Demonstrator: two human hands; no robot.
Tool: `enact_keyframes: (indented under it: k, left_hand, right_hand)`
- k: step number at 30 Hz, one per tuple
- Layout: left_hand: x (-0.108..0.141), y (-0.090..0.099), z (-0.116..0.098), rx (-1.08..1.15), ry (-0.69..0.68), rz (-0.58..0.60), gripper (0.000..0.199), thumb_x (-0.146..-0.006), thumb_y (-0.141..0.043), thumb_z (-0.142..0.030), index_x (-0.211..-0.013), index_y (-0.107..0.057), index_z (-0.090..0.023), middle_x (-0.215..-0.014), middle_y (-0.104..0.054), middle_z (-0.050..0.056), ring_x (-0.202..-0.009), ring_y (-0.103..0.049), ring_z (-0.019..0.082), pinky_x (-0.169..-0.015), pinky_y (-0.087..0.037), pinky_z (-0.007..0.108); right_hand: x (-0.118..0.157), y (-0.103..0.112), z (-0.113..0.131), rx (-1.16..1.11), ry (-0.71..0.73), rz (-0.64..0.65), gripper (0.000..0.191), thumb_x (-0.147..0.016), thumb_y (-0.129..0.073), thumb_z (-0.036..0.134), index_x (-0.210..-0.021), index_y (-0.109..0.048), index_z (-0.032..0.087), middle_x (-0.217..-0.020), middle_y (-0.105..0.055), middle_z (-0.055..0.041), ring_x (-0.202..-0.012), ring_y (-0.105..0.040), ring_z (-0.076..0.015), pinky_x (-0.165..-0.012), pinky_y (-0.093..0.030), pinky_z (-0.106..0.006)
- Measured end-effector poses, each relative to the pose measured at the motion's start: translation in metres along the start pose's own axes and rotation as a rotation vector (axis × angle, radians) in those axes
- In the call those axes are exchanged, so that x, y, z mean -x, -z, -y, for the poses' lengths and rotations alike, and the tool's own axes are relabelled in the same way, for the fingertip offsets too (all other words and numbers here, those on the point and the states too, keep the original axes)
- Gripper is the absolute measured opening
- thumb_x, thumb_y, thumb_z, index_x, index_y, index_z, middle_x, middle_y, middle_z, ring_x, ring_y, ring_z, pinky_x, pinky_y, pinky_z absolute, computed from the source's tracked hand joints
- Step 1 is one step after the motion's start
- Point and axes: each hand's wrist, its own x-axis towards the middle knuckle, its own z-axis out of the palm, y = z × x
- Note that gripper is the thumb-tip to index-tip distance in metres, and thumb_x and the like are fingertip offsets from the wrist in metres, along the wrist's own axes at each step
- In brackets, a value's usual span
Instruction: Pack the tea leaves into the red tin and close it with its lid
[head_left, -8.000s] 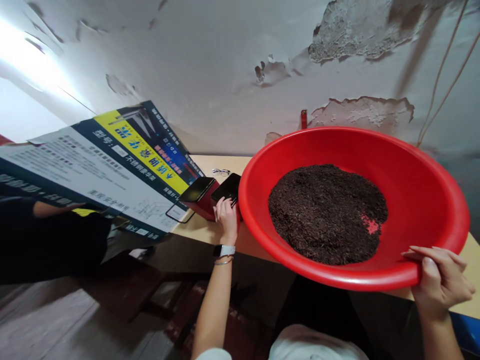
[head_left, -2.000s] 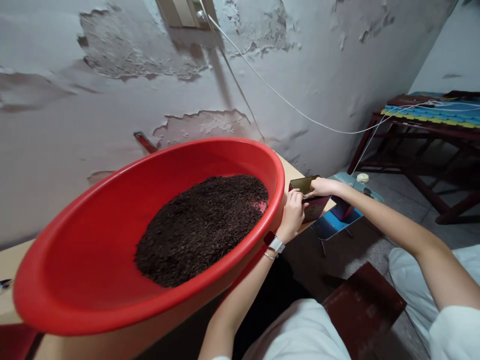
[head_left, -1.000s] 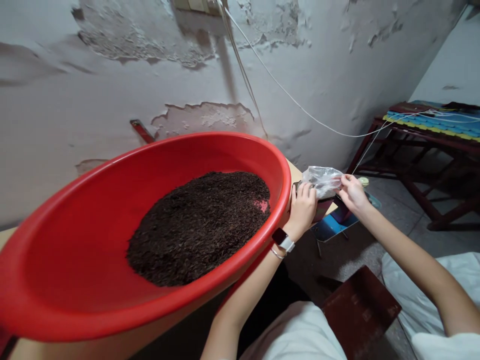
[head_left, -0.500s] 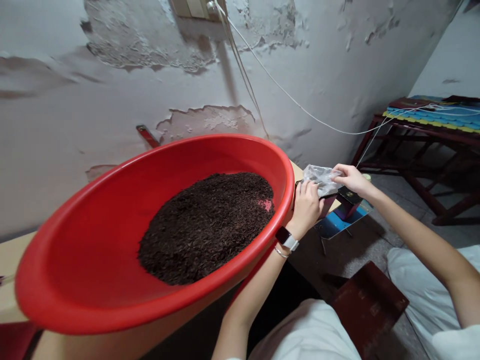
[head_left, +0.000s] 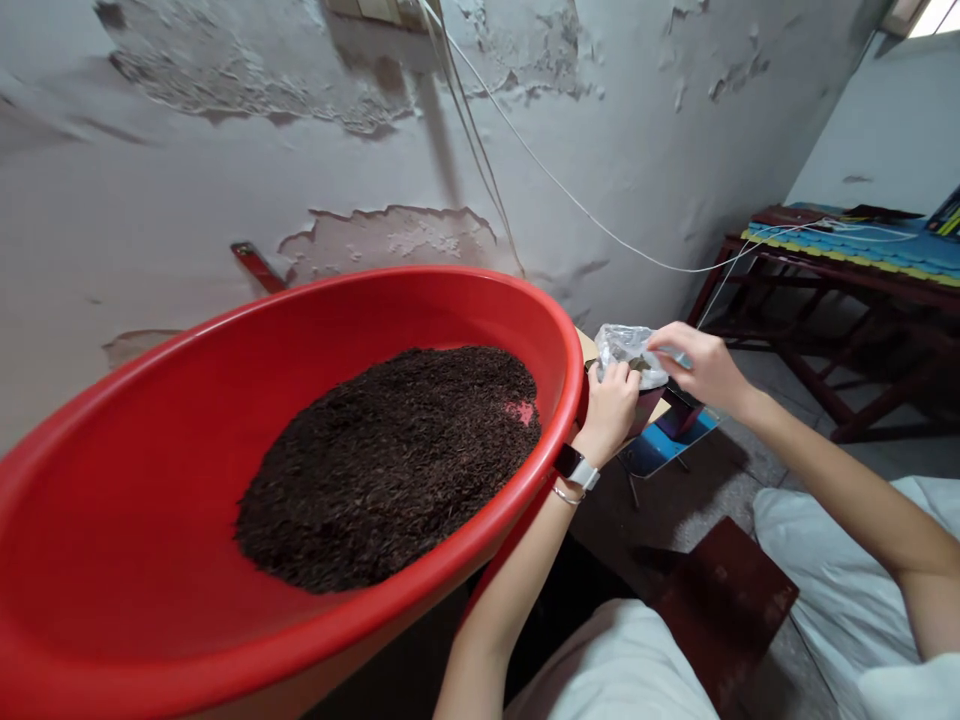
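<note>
A clear plastic bag point(head_left: 628, 345) lines a dark box point(head_left: 646, 408) just right of the big red basin point(head_left: 559, 330). My left hand point(head_left: 609, 405), with a watch on its wrist, has its fingers curled over the near left edge of the bag and box. My right hand point(head_left: 697, 365) pinches the bag's right edge between thumb and fingers. The bag's mouth stands partly open, and something brownish shows inside. Dark, dry loose leaves point(head_left: 397, 460) lie heaped in the basin.
A second dark box point(head_left: 679, 415) is on a blue surface point(head_left: 651, 452) beyond my hands. A dark red stool point(head_left: 727, 600) stands below. White cables hang along the peeling wall point(head_left: 300, 170). A dark red rack point(head_left: 810, 290) is at the right.
The bag's mouth has opened wider, and its contents now show. My right hand has lifted slightly and still pinches the bag. The view has shifted a little to the right.
</note>
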Motion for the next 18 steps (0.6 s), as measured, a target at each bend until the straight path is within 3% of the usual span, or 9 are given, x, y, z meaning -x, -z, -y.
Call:
enact_keyframes:
  k: [2, 3, 7, 9, 11, 13, 18]
  left_hand:
    - [0.001, 0.0, -0.002, -0.038, 0.007, -0.004, 0.029, -0.095, -0.033, -0.015, -0.105, -0.06, -0.011, -0.1, -0.063, 0.012, -0.1, -0.057, 0.024, -0.096, -0.04, 0.044]
    - [0.002, 0.0, -0.004, -0.057, 0.007, -0.009, 0.029, -0.095, -0.033, -0.016, -0.105, -0.06, -0.009, -0.099, -0.063, 0.013, -0.098, -0.057, 0.024, -0.094, -0.041, 0.042]
    - [0.01, -0.001, -0.008, -0.114, -0.111, -0.029, 0.029, -0.096, -0.033, -0.017, -0.104, -0.06, -0.01, -0.104, -0.062, 0.012, -0.103, -0.056, 0.025, -0.09, -0.043, 0.038]
    - [0.014, 0.001, -0.007, -0.12, -0.212, -0.022, 0.028, -0.096, -0.034, -0.015, -0.105, -0.06, -0.011, -0.106, -0.062, 0.011, -0.109, -0.054, 0.024, -0.098, -0.038, 0.039]
    - [0.016, 0.002, -0.007, -0.115, -0.218, 0.012, 0.027, -0.096, -0.034, -0.015, -0.103, -0.06, -0.011, -0.1, -0.064, 0.01, -0.106, -0.055, 0.023, -0.1, -0.036, 0.04]
    - [0.018, 0.005, -0.009, -0.12, -0.121, 0.049, 0.028, -0.097, -0.032, -0.016, -0.1, -0.059, -0.011, -0.094, -0.064, 0.011, -0.098, -0.058, 0.023, -0.094, -0.041, 0.04]
    - [0.025, 0.011, -0.02, -0.172, 0.155, 0.062, 0.028, -0.096, -0.035, -0.021, -0.112, -0.056, -0.011, -0.101, -0.062, 0.015, -0.099, -0.058, 0.027, -0.081, -0.048, 0.039]
  right_hand:
    - [-0.003, -0.006, 0.004, 0.042, 0.127, 0.187, 0.024, -0.087, -0.04, 0.014, -0.092, -0.063, 0.02, -0.096, -0.067, -0.0064, -0.092, -0.062, -0.0179, -0.083, -0.049, -0.032]
    - [-0.004, -0.01, 0.002, 0.106, 0.118, 0.277, 0.026, -0.086, -0.04, 0.012, -0.095, -0.063, 0.019, -0.097, -0.067, -0.0067, -0.092, -0.063, -0.0179, -0.083, -0.049, -0.032]
    - [-0.004, -0.021, -0.018, 0.471, -0.14, 0.527, 0.026, -0.085, -0.044, 0.011, -0.102, -0.063, 0.015, -0.099, -0.067, -0.0113, -0.091, -0.065, -0.0224, -0.076, -0.049, -0.032]
    - [-0.001, -0.022, -0.028, 0.519, -0.188, 0.572, 0.029, -0.087, -0.049, 0.02, -0.113, -0.059, 0.013, -0.105, -0.065, -0.0144, -0.093, -0.065, -0.0257, -0.076, -0.049, -0.033]
    - [0.003, -0.021, -0.035, 0.486, -0.185, 0.564, 0.045, -0.086, -0.055, 0.033, -0.125, -0.051, 0.011, -0.114, -0.061, -0.0183, -0.099, -0.063, -0.0289, -0.079, -0.049, -0.036]
    - [0.005, -0.02, -0.04, 0.44, -0.197, 0.557, 0.058, -0.083, -0.059, 0.044, -0.128, -0.05, 0.008, -0.115, -0.06, -0.021, -0.101, -0.062, -0.0311, -0.081, -0.048, -0.037]
    - [0.002, -0.022, -0.057, 0.248, -0.176, 0.572, 0.06, -0.074, -0.065, 0.055, -0.118, -0.06, 0.015, -0.11, -0.065, -0.0145, -0.104, -0.06, -0.0288, -0.088, -0.046, -0.036]
